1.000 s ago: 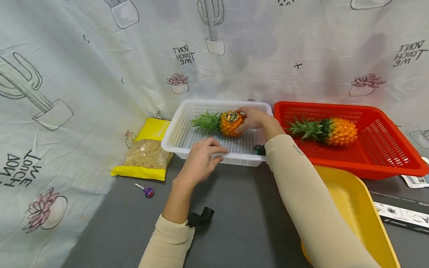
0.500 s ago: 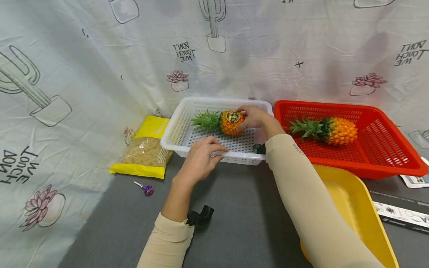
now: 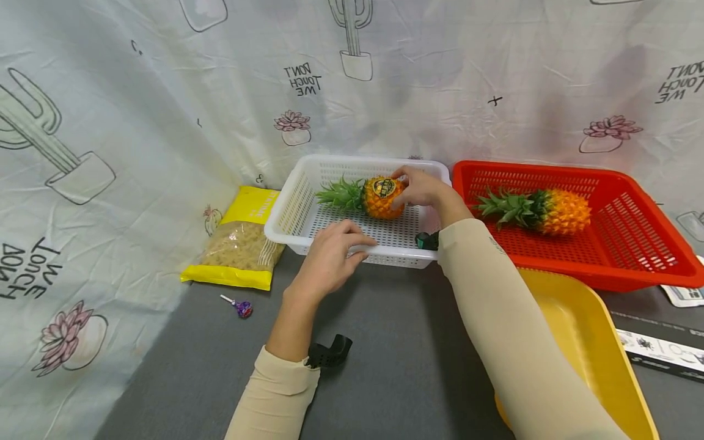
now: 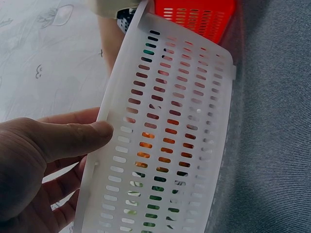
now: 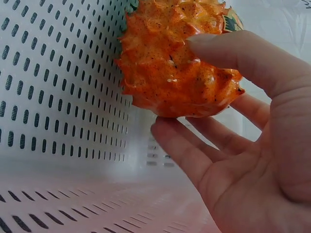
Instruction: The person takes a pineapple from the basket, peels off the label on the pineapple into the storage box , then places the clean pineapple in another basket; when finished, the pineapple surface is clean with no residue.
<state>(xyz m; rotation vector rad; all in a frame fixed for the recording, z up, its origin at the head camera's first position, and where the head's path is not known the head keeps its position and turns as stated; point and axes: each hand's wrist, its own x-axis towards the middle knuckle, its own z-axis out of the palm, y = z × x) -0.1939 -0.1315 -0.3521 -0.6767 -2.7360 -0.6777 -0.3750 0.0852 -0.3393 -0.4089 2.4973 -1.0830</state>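
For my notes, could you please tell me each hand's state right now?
Left hand: grips the white basket rim.
Right hand: holds the pineapple.

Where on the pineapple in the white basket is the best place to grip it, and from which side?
Grip the round orange body of the pineapple, coming from the right, at its base end. It lies on its side in the white basket with the spiky crown pointing left, so the base is free. The right hand already holds it there, thumb over the top and fingers beneath.
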